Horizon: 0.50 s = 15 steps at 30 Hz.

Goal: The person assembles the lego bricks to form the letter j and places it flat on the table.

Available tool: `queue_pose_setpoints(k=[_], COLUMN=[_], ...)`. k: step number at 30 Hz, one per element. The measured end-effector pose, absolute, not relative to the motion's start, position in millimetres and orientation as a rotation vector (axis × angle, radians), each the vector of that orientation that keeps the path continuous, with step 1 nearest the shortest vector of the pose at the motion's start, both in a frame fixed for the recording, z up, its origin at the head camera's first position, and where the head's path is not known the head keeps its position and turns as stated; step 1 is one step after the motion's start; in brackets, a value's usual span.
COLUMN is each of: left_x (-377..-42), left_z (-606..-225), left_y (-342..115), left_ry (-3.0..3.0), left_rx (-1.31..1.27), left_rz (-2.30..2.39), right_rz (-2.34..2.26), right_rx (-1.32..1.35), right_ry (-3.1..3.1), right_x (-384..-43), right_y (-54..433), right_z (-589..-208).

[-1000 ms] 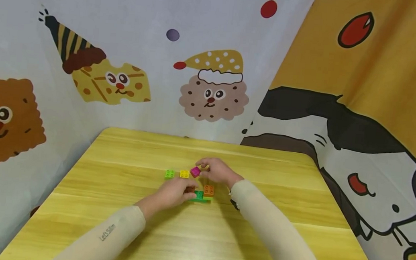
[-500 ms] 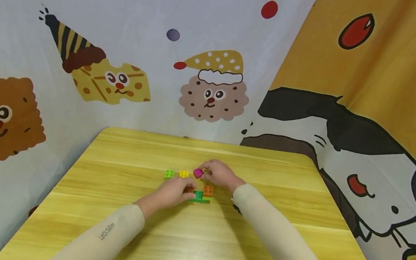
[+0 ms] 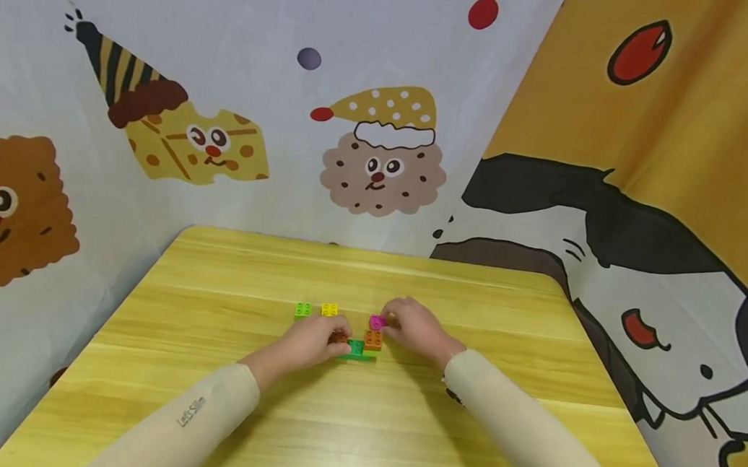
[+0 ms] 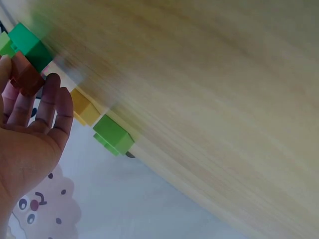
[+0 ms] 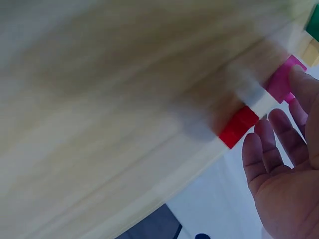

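Observation:
My left hand (image 3: pixel 308 341) pinches a brown toy building brick (image 4: pixel 27 74) between thumb and fingers. The brown brick is beside a green brick (image 3: pixel 356 348) in the low cluster, where an orange brick (image 3: pixel 373 340) sits on the right end above a lime layer. Just behind the orange brick, my right hand (image 3: pixel 416 328) holds a magenta brick (image 3: pixel 377 323) by thumb and fingertips. In the right wrist view the magenta brick (image 5: pixel 283 82) is at the thumb, and the other fingers extend loosely. A red brick (image 5: pixel 239 127) lies close to those fingers, hidden behind the hand in the head view.
A yellow brick (image 3: pixel 329 309) and a lime green brick (image 3: pixel 303 309) stand apart on the wooden table (image 3: pixel 334 433), beyond my left hand. A patterned cloth (image 3: pixel 252 210) hangs behind the table's far edge and along its sides.
My right hand has moved right and slightly nearer, carrying the magenta brick from beside the yellow brick to behind the orange one. The left hand has stayed almost still on the brown brick.

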<state>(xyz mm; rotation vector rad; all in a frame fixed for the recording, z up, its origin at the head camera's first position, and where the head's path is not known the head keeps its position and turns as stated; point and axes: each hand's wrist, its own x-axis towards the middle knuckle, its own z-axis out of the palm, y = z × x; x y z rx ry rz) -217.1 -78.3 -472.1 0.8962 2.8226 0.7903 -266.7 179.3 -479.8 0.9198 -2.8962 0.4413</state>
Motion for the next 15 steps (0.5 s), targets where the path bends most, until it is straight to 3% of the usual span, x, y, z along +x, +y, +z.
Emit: queue_pose_setpoints(k=[15], left_x=[-215], left_z=[-469], left_y=[-78], left_ry=[2.809], left_rx=[0.882], left_rz=[0.813], right_rz=[0.588], right_rx=[0.776], right_ry=[-2.967], right_x=[-247], right_y=[208], right_z=[-479])
